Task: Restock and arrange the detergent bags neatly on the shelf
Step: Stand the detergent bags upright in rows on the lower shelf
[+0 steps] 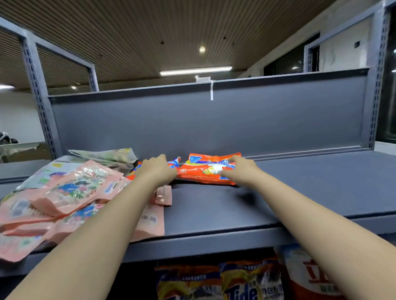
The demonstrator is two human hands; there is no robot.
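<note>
Orange detergent bag (207,170) flat, lengthwise along shelf (307,190), between both hands.

The bag (207,170) under my hands is orange with blue; pink floral pouches (65,196) on a grey shelf (307,190).

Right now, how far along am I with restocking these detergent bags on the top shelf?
Early to midway. Done: little looks tidy yet; the pink bags lie in a loose, overlapping heap at the shelf's left. In hand: both hands, left hand and right hand, are on the orange bag near the back. Left: straighten the pink pile and fill the bare right side.
</note>
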